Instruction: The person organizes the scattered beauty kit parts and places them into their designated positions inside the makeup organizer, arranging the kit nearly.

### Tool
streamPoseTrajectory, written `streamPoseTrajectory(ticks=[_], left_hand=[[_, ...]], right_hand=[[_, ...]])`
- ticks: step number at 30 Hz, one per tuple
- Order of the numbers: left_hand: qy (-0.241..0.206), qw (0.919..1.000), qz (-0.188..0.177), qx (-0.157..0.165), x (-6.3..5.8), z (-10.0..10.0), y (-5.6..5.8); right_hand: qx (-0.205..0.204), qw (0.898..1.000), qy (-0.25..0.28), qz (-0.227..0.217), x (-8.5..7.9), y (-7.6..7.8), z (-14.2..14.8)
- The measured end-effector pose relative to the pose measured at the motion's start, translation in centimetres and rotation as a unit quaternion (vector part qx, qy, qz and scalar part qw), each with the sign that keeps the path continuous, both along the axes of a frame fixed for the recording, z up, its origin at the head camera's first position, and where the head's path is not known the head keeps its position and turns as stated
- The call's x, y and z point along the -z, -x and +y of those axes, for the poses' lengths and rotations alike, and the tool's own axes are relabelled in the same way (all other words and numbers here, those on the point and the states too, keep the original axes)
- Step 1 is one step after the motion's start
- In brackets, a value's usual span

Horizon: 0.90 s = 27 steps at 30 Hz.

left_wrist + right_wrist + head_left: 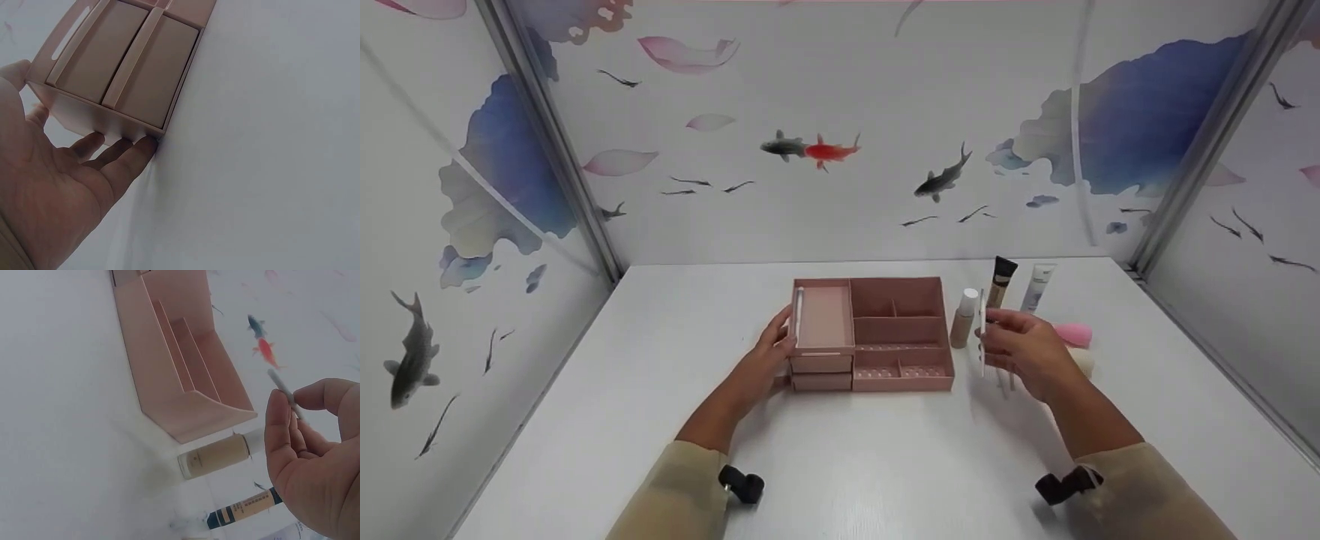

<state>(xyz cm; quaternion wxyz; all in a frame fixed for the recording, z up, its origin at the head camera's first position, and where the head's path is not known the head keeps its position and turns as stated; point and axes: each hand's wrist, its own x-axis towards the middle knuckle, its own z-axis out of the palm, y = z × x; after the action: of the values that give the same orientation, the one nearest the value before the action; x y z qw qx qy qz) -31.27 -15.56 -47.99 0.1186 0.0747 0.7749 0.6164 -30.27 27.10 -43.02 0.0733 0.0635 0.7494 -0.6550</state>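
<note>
A pink cosmetics organizer stands on the white table, with open compartments at right and two small drawers at lower left. My left hand rests against its left side, fingertips along the side wall in the left wrist view. Just right of the organizer, my right hand pinches a slim white stick between thumb and fingers. The stick stands nearly upright in the head view; its kind cannot be told. Close by is a beige foundation bottle with a white cap. Another slim white stick lies along the organizer's top left edge.
Behind my right hand stand a black-ended tan tube and a white tube. A pink rounded item and a cream one sit beyond the wrist, partly covered. Printed wall panels enclose the table's back and sides.
</note>
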Motion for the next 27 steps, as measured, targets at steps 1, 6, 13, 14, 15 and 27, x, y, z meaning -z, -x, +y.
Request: streamPoseTrajectory(ticks=[1,6,13,14,15,27], left_hand=[[0.001,1.0000,0.001,0.000,0.0,0.0,0.0],[-0.003,1.0000,0.000,0.006,-0.1,0.0,-0.1],[-0.013,0.9999,-0.006,0.007,-0.1,-0.2,-0.2],[-0.013,0.9999,-0.006,0.007,-0.1,-0.2,-0.2],[-0.012,0.9999,-0.006,0.006,-0.1,-0.2,-0.1],[-0.003,1.0000,-0.002,-0.002,0.0,-0.1,0.0]], right_hand=[[-0.003,1.000,0.004,0.003,-0.1,-0.1,-0.2],[-0.017,0.999,0.033,0.018,-0.3,-0.6,-1.3],[-0.044,0.996,0.073,0.029,-0.5,-0.7,-3.7],[-0.047,0.996,0.075,0.030,-0.5,-0.6,-4.1],[-0.050,0.995,0.077,0.031,-0.5,-0.6,-4.4],[-0.075,0.992,0.089,0.043,-1.3,1.3,-9.7]])
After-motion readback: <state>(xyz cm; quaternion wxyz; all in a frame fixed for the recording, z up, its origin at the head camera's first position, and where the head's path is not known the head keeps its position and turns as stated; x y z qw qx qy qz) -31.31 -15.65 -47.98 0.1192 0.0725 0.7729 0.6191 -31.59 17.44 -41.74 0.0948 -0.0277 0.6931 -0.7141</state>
